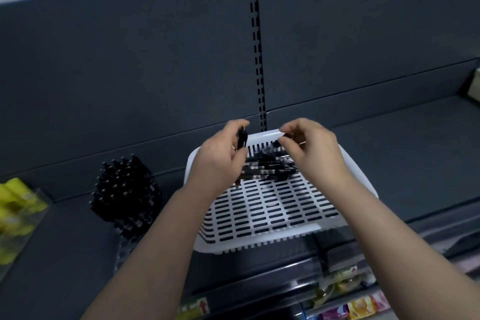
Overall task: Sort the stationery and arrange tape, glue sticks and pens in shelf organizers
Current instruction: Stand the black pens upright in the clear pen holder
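Note:
A white slotted plastic basket (pixel 272 218) sits on the dark shelf in front of me. A small heap of black pens (pixel 267 169) lies at its far end. My left hand (pixel 220 161) grips a few black pens upright above the basket's left side. My right hand (pixel 309 148) hovers over the far right of the basket, its thumb and fingers pinching the end of a black pen. To the left, a clear organizer (pixel 124 197) is packed with several upright black pens.
A clear box of yellow glue sticks (pixel 15 215) stands at the far left of the shelf. The grey back panel and a slotted upright (pixel 255 47) rise behind. Colourful packets (pixel 358 304) lie on a lower shelf. Bare shelf (pixel 405 153) extends to the right.

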Demonstrator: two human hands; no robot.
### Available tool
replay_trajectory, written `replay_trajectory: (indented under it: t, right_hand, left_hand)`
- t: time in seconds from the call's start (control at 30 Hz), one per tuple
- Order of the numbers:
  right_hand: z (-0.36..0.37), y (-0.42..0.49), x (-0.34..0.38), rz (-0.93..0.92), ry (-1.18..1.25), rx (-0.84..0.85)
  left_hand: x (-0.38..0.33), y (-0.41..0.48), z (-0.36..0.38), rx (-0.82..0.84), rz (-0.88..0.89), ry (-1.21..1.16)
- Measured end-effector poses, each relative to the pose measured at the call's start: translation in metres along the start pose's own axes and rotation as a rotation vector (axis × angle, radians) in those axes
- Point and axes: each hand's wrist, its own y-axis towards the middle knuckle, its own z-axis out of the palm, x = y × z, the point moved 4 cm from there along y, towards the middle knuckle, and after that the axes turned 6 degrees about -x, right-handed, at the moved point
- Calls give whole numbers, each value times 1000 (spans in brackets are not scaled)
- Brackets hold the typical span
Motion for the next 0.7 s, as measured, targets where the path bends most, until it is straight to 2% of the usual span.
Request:
replay_trajectory:
  t: [0.1,0.23,0.43,0.7]
  right_hand:
    - [11,-5,43,-54,109,-51]
    - [36,-20,96,-93,328,-31]
    - [83,-55,144,-53,484,91]
    - [125,-90,169,-39,449,101]
  left_hand:
    - [6,-6,-54,-215,-53,-132]
    - [29,-28,-119,-394,-112,-131]
    - [73,-81,-173,-409,-140,-62]
    - [118,-126,-184,-440,-263,-10]
